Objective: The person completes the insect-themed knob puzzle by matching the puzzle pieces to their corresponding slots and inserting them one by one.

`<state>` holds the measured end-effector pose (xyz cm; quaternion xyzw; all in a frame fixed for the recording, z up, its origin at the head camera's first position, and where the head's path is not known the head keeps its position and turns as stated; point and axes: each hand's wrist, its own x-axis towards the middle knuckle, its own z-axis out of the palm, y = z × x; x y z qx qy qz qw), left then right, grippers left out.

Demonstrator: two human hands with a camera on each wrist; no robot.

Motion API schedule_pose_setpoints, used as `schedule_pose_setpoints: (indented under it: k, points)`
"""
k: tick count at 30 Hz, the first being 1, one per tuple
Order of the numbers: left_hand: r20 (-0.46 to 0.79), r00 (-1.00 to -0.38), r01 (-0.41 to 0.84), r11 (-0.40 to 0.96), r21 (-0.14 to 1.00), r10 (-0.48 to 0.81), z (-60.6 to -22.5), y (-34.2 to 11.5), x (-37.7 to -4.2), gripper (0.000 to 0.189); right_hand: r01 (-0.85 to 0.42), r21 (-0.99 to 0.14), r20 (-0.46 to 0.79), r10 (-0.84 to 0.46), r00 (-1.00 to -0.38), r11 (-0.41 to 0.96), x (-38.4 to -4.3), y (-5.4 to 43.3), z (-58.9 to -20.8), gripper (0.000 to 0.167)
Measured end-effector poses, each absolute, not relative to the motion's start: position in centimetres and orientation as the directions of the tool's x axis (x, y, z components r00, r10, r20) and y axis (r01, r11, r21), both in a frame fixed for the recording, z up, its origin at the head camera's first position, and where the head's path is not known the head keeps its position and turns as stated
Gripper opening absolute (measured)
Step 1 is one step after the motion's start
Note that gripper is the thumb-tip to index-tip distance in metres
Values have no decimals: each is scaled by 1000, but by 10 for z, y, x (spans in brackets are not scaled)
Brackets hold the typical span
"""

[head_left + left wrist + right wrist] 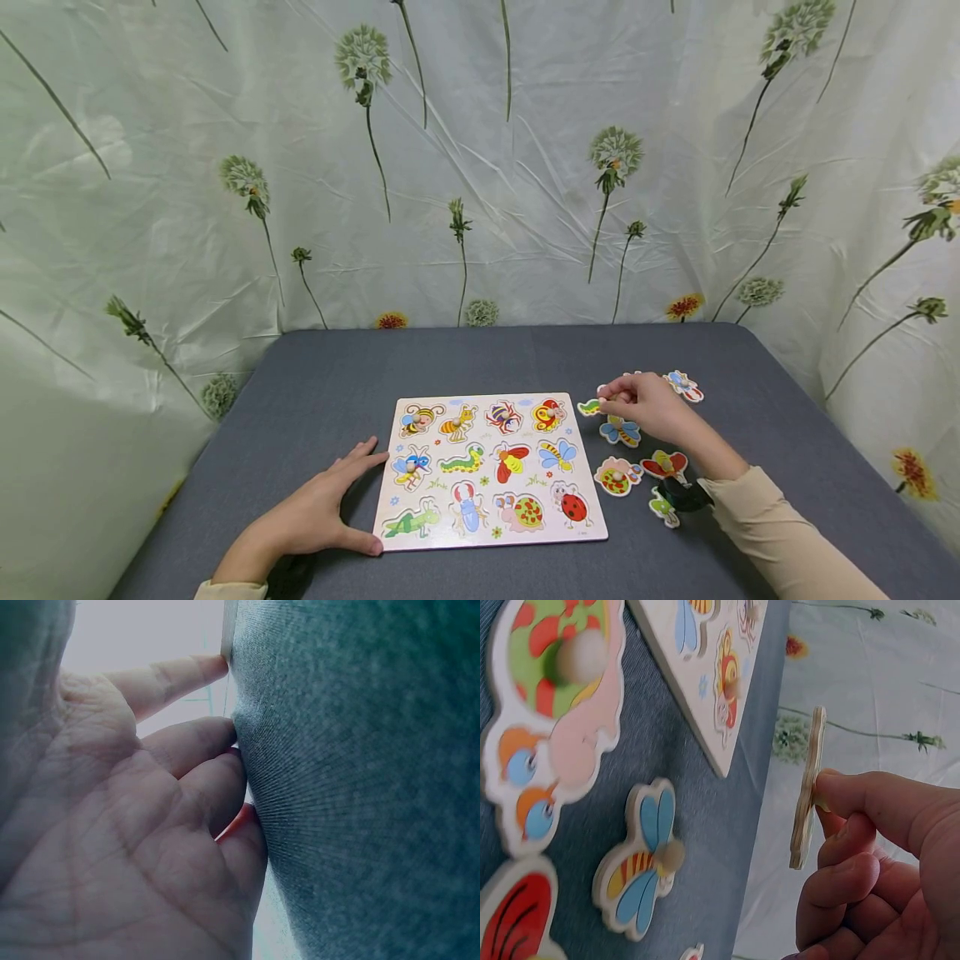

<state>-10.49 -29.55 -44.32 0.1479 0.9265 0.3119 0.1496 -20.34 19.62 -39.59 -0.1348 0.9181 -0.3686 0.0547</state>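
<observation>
A wooden insect puzzle board (442,493) lies on the table, with knobbed pieces seated in its top row. My left hand (318,504) rests at its left side, fingers spread, thumb by the near corner and fingertips by the edge. In the left wrist view the palm and fingers (187,750) show against the dark cloth. Beyond the board's right edge, my right hand (647,406) pinches a green puzzle piece (588,407) between thumb and fingers, raised off the table. The right wrist view shows this piece (807,795) edge-on, its picture hidden.
Loose knobbed pieces lie right of the board: a blue-winged bee (619,431), a snail (618,477), a red-winged insect (664,466), a green piece (663,507) near the wrist and a blue-and-red one (684,386) farther back. A flowered curtain (480,167) hangs behind the dark table (465,358).
</observation>
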Motion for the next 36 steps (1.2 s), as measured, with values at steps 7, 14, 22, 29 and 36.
schedule_pose_setpoints:
  k: [7,14,22,29,36]
  points:
    - [-188,-913,174,761,625,363,-443,-295,-104,122,-210,-695,-15,-306,-952,688,-206,181,-396,16]
    - [-194,-914,168,769,617,356,-443,-295,-104,122,-221,-703,-7,-317,-949,676,-207,169,-398,15]
    - [-182,-916,177,768,616,357,-443,-295,-104,122,-220,-728,-24,-345,-938,649,-210,155,-399,17]
    - [-181,-914,180,763,621,363,-443,-295,-104,122,-234,-725,-21,-360,-933,648,-208,141,-399,17]
    - [-191,-914,168,763,624,357,-442,-295,-104,121,-270,-721,-9,-397,-918,638,-207,125,-400,12]
